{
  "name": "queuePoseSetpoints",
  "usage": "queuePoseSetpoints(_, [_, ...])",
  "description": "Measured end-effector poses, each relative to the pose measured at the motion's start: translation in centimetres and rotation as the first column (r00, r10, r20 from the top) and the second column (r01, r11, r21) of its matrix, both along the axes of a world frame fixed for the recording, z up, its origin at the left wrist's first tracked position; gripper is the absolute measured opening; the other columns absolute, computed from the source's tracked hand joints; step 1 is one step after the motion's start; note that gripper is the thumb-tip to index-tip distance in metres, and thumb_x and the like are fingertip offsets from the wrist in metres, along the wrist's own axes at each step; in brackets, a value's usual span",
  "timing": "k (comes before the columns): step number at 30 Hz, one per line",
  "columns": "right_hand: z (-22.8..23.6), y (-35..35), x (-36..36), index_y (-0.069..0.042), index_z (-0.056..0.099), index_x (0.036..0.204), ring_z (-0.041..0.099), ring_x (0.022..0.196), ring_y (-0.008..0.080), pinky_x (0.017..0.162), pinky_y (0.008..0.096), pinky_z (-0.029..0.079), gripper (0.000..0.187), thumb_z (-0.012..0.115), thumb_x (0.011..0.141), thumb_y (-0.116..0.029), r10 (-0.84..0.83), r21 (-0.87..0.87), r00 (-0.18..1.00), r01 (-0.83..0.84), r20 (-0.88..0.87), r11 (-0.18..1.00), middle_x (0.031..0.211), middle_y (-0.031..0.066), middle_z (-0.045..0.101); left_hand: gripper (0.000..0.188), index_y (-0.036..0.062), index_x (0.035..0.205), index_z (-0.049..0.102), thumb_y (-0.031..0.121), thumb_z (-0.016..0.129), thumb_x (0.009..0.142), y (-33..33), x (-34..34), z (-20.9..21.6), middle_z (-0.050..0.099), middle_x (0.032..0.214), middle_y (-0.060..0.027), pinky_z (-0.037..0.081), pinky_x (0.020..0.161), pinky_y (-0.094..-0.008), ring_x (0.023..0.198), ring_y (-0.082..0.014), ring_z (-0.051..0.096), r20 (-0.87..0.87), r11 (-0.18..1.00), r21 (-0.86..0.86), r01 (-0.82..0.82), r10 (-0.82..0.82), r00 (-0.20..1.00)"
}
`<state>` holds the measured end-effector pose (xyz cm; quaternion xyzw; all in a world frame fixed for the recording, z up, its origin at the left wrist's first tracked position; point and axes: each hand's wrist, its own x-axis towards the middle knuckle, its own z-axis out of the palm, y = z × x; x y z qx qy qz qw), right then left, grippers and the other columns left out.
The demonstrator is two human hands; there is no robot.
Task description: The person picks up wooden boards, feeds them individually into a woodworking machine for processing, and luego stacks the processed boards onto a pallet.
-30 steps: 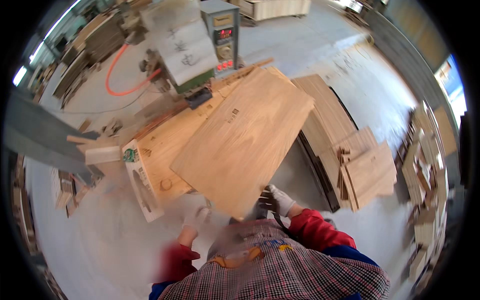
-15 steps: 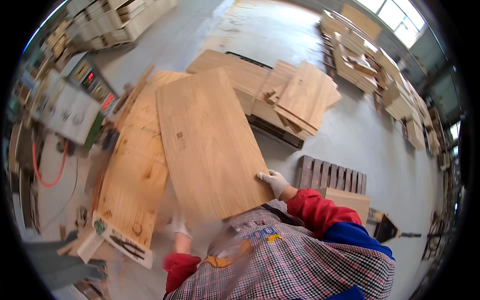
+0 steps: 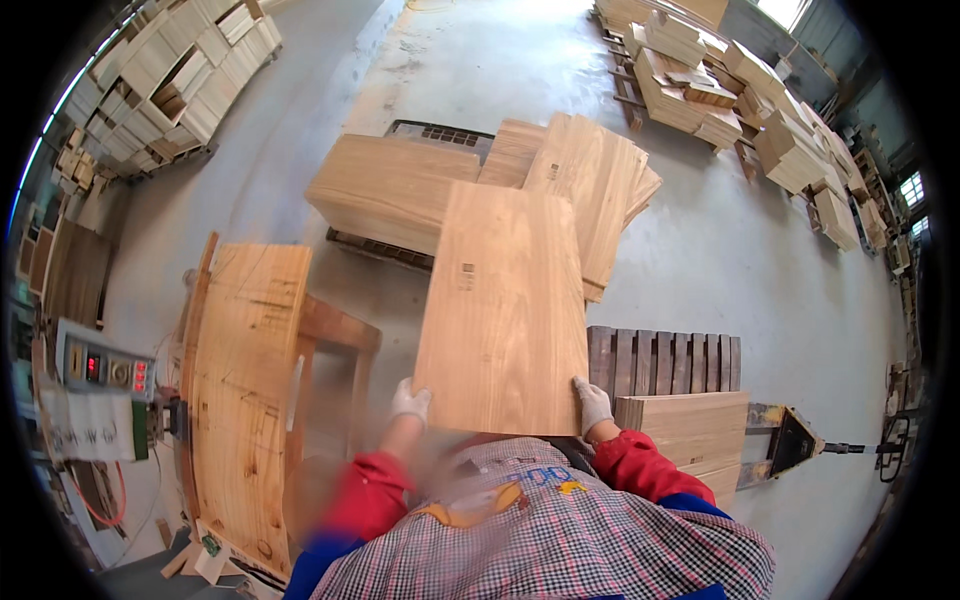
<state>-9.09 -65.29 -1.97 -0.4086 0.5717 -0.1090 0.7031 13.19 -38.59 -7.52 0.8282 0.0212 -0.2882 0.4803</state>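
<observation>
A large rectangular wooden panel (image 3: 500,330) with a small dark printed mark is held in front of my body, its near edge by my apron. My left hand (image 3: 410,402), in a white glove, grips its near left edge. On the opposite edge, my right hand (image 3: 594,405), gloved too, has its thumb on top; the fingers beneath are hidden. Beyond the held panel lie a stack of wooden panels (image 3: 390,185) and several loosely fanned panels (image 3: 590,180), partly covered by it.
A wooden workbench (image 3: 245,380) stands at left, beside a control box (image 3: 105,370) with red displays. At right are a slatted pallet (image 3: 665,358), more stacked panels (image 3: 685,425) and a pallet jack (image 3: 795,445). Panel piles (image 3: 690,95) line the far right; loaded crates (image 3: 180,75) stand far left.
The panel has swung away from the workbench to the right and now points straight ahead. My left hand, earlier blurred near its lower corner, now grips the left edge. My view has turned right.
</observation>
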Motion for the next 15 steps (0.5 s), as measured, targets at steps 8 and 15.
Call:
queuePoseSetpoints(8, [-8.4,-11.7,-4.3,0.002,0.065,0.098,0.057,0.079,0.0142,0.071,0.0285,0.046,0.038,0.064,0.087,-0.034,-0.069,-0.223,0.948,-0.002,-0.309,0.975,0.088,0.0069,0.065,0.051,0.0039,0.128,0.047,0.019,0.061,0.081,-15.6,1.8,1.5,0.061,0.112,-0.0224,0.046,0.09,-0.0377,0.105,-0.0348,0.059,-0.104,0.89,0.155,0.429,-0.417,0.903])
queuePoseSetpoints(15, [-11.7,-21.2,4.0,0.002,0.049,0.12,0.06,0.087,0.0191,0.078,0.0305,0.048,0.04,0.06,0.087,-0.017,-0.01,-0.374,0.97,-0.084,-0.242,0.924,0.102,0.0121,0.064,0.065,0.0076,0.139,0.035,0.022,0.062,0.082,-25.0,9.6,-2.7,0.053,0.127,-0.0214,0.041,0.097,-0.0359,0.118,-0.0333,0.051,-0.087,0.887,-0.001,0.461,-0.46,0.884])
